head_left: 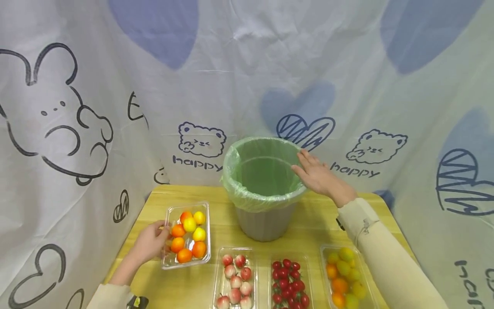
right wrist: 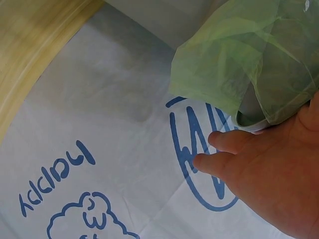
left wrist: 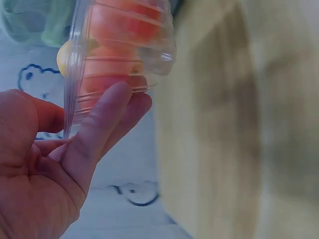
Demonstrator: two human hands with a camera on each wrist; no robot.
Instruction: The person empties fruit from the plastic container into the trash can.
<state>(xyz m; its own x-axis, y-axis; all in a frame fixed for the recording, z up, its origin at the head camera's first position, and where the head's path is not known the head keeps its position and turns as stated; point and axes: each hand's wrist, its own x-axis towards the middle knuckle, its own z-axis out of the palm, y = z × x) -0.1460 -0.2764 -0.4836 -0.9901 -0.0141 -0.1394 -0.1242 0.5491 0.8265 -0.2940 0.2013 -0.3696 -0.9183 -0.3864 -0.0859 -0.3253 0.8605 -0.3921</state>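
Observation:
My left hand (head_left: 151, 241) pinches the left edge of a clear plastic tray (head_left: 209, 253) that holds several small orange and yellow fruits (head_left: 184, 255). In the left wrist view, the thumb lies on one side of the tray's rim (left wrist: 71, 94) and the fingers on its outer wall. A grey bin (head_left: 264, 223) with a green bag (head_left: 247, 198) folded over its rim stands upright at the middle of the table. At the bin's right side, my right hand (head_left: 317, 175) lies against the rim, fingers extended and holding nothing.
Along the table's near edge stand a tray of pink-and-white fruits (head_left: 236, 281), a tray of small red fruits (head_left: 287, 284) and a tray of yellow-green and orange fruits (head_left: 345, 277). Printed white cloth (head_left: 247, 86) walls the wooden table (head_left: 162, 292) at the back and both sides.

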